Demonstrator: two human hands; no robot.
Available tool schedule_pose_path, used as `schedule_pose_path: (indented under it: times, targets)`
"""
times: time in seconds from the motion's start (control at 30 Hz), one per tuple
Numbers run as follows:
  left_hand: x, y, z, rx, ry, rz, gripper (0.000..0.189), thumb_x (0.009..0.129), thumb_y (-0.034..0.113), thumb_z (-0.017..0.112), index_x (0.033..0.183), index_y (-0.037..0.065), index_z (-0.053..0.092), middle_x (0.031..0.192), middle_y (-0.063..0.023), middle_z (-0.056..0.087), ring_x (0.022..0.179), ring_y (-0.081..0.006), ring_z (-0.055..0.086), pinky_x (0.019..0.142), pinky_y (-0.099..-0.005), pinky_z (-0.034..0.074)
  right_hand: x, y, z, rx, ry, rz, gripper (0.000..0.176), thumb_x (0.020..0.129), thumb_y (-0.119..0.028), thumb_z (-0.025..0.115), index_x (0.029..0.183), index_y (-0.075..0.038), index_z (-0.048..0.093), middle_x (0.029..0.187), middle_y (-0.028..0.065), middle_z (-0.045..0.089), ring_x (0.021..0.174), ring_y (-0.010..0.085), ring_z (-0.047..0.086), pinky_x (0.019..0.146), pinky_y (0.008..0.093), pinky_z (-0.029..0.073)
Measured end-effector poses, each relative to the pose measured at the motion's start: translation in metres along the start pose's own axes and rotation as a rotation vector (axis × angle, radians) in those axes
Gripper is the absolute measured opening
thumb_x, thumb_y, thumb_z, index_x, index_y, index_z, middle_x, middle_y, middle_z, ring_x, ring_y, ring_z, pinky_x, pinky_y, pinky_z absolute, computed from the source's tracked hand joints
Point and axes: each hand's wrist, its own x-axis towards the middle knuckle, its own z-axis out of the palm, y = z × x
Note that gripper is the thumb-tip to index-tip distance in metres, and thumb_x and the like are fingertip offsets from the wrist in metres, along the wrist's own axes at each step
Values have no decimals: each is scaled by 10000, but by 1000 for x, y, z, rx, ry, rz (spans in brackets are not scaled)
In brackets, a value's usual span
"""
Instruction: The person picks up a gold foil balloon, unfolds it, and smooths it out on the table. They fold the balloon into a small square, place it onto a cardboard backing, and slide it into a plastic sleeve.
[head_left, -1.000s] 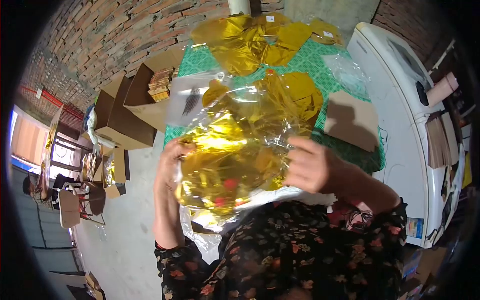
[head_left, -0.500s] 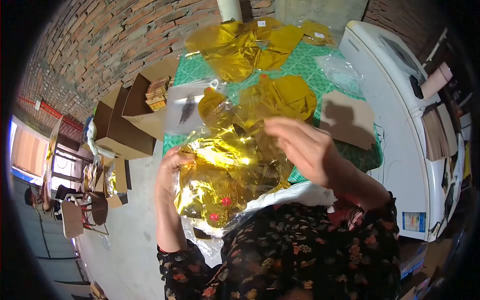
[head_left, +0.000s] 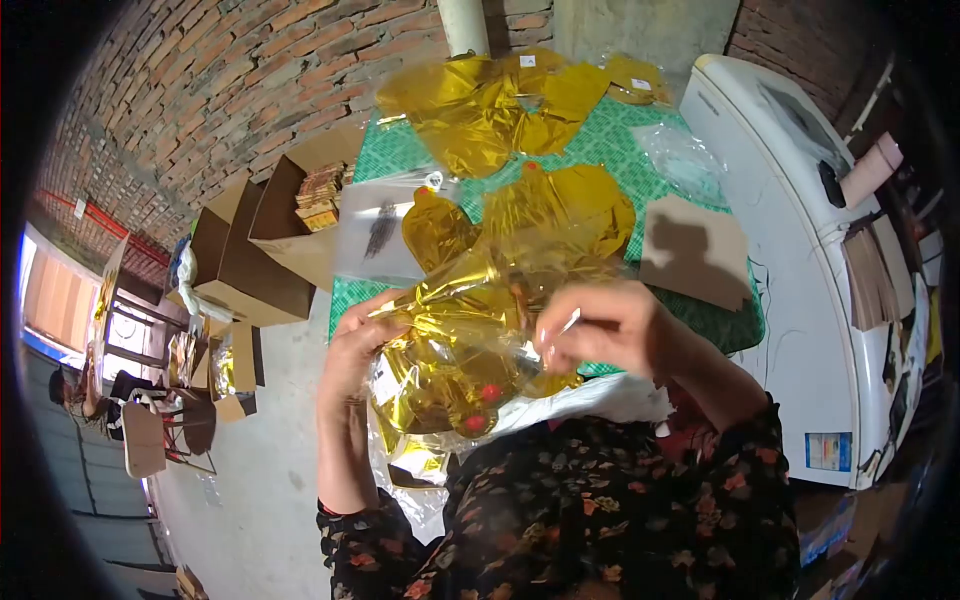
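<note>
A clear plastic bag [head_left: 395, 395] with shiny gold foil, likely flat foil balloons [head_left: 450, 355], is held up over the near edge of the table. Red dots show on the foil's lower part. My left hand [head_left: 355, 350] is closed on the bag's left edge, thumb on top. At the right side, my right hand [head_left: 615, 325] has its fingers curled together on the clear film, slightly blurred. Just beyond the hands lie a flat gold foil piece [head_left: 590, 205] and a smaller rounded one [head_left: 432, 230], partly behind the bag.
More gold foil sheets [head_left: 470, 105] lie at the back of the green patterned table [head_left: 400, 145]. A brown cardboard sheet [head_left: 690, 250] and clear bags [head_left: 680, 155] are on its right. Cardboard boxes [head_left: 290, 260] stand left, a white freezer [head_left: 770, 200] right.
My right hand has come down from above the bag and its fingers have closed on the film. The bag is now stretched and tilted between my hands.
</note>
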Motion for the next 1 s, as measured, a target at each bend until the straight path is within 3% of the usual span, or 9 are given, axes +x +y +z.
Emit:
schedule_pose_path:
  times: [0.07, 0.2, 0.27, 0.37, 0.4, 0.7, 0.8, 0.93, 1.0]
  targets:
    - [-3, 7, 3, 24, 3, -17, 434, 805, 136, 655, 1185, -69, 686, 999, -86, 747, 875, -151, 684, 844, -262, 521, -1, -12, -1, 13, -181, -121, 194, 983, 39, 565, 1145, 21, 672, 1105, 105, 726, 939, 168, 713, 814, 305, 584]
    - [-7, 14, 12, 6, 33, -52, 477, 772, 119, 645, 1201, -87, 681, 1022, -105, 751, 890, -166, 692, 856, -271, 529, 20, 21, -24, -412, 187, -500, 240, 944, 50, 563, 1124, 16, 718, 1120, 137, 708, 1117, 262, 686, 942, 381, 580]
    - [-7, 20, 14, 77, -25, -46, 500, 750, 114, 646, 1204, -93, 683, 1039, -114, 754, 899, -181, 696, 866, -283, 530, 21, 23, -35, -634, 177, -364, 296, 990, -15, 567, 1268, -20, 667, 1200, 103, 687, 1158, 247, 664, 1001, 381, 548]
    - [-9, 22, 24, 88, 6, -49, 495, 756, 99, 643, 1211, -91, 687, 1042, -115, 755, 909, -182, 696, 871, -287, 524, 22, 33, -13, -253, 174, -132, 426, 989, -1, 573, 1414, -25, 557, 1258, 177, 657, 1190, 232, 634, 1020, 369, 515]
    - [-8, 21, 23, 65, 13, -56, 491, 759, 98, 649, 1212, -88, 688, 1037, -113, 755, 912, -178, 695, 869, -285, 521, 18, 26, -16, -203, 63, 141, 476, 1011, -111, 636, 1461, -23, 510, 1296, 175, 632, 1220, 227, 619, 1054, 341, 481]
    - [8, 13, 28, -50, 77, -56, 343, 836, 103, 710, 1142, -51, 713, 940, -77, 747, 769, -130, 677, 718, -258, 525, 30, 54, 6, 494, 102, 460, 417, 998, -187, 692, 1371, -33, 586, 1248, 64, 674, 1129, 133, 619, 1007, 325, 493]
    - [12, 7, 23, -64, 47, -26, 288, 847, 105, 721, 1100, -33, 718, 895, -49, 733, 739, -103, 662, 675, -254, 521, 38, 64, 24, 586, 71, 356, 401, 987, -182, 700, 1347, -33, 605, 1222, 47, 679, 1073, 122, 621, 961, 327, 501]
    - [18, -14, -16, 67, -63, 45, 265, 916, 162, 726, 1121, -5, 718, 872, -2, 709, 738, -64, 620, 676, -237, 497, 55, 43, 39, 425, 151, 363, 481, 961, -227, 734, 1354, 1, 578, 1226, 82, 680, 1076, 131, 630, 964, 328, 500]
    - [10, -14, -31, 138, -66, 75, 258, 957, 192, 713, 1141, 11, 718, 853, 30, 681, 732, -42, 577, 667, -226, 466, 63, 33, 29, 185, 273, 596, 493, 969, -277, 719, 1338, 20, 583, 1209, 105, 696, 1102, 152, 643, 1002, 326, 500]
